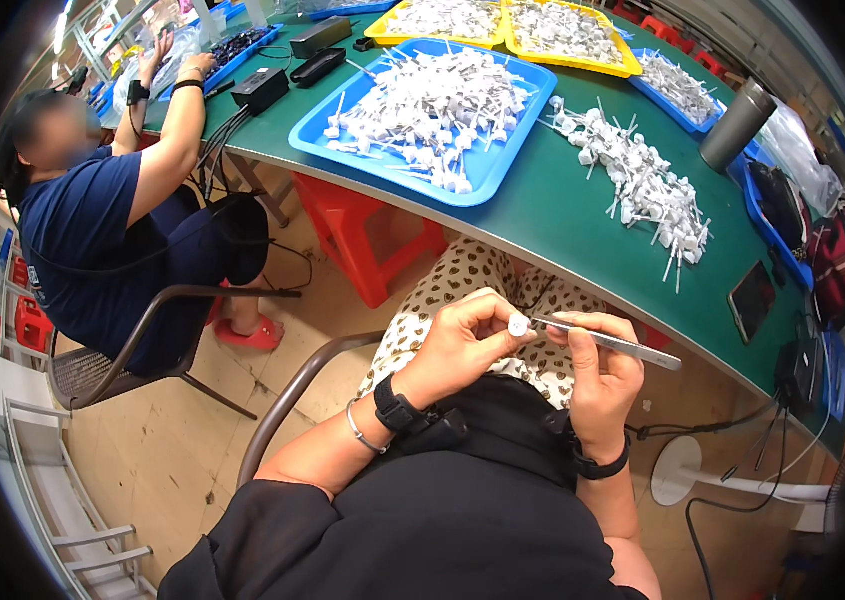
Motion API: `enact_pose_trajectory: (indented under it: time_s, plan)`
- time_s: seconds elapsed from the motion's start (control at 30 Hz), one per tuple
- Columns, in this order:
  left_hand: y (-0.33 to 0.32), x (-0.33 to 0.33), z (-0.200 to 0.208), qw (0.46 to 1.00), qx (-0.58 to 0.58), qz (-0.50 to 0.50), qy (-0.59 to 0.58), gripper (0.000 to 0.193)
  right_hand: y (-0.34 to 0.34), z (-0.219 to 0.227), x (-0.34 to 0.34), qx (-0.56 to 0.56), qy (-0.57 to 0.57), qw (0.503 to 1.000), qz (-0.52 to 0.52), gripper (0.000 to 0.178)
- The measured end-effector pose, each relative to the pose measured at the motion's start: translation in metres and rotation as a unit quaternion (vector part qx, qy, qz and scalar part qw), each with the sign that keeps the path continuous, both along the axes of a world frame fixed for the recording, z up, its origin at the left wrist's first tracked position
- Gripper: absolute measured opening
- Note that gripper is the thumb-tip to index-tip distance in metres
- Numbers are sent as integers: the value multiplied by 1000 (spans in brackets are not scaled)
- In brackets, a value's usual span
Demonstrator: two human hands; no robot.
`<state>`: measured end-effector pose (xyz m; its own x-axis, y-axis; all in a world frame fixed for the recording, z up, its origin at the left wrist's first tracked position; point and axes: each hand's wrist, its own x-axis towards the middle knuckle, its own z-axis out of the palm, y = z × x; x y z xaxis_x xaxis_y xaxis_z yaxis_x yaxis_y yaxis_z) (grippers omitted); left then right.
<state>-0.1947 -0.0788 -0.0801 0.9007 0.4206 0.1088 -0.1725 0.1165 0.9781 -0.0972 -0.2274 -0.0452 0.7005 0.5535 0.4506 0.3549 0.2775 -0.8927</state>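
Over my lap, my left hand (465, 345) pinches a small white plastic part (519, 325) between thumb and fingertips. My right hand (598, 375) grips a pair of metal tweezers (633, 349), their tips pointing left, close beside the white part. Whether the tips touch it I cannot tell. Ahead on the green table (543, 225) stands a blue tray (488, 180) heaped with white plastic parts that have thin stems. To its right a loose pile of similar white parts (638, 180) lies directly on the tabletop.
Yellow trays (513, 42) of white parts stand at the back. At the right are a dark flask (738, 125), a phone (752, 300) and a plaid bag (843, 255). Black cases (261, 90) sit near a seated co-worker (113, 190) at left. A red stool (363, 235) is under the table.
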Motion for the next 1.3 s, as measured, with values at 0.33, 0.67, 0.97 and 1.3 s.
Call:
enact_pose_trajectory:
  time_s: [0.33,0.67,0.97,1.3]
  plan:
    - [-1,1,-5,1000,-19,11,-12,9,0,-6,2,-13,24,999,22,13]
    - [-2,3,-12,1000,3,15,-5,12,4,-8,-2,-15,-11,1000,23,10]
    - [-5,4,-10,998,44,40,-1,13,6,-11,-3,-31,-73,997,-12,9]
    - [-6,5,-13,995,78,57,-4,11,8,-15,-3,-52,-168,983,-45,8]
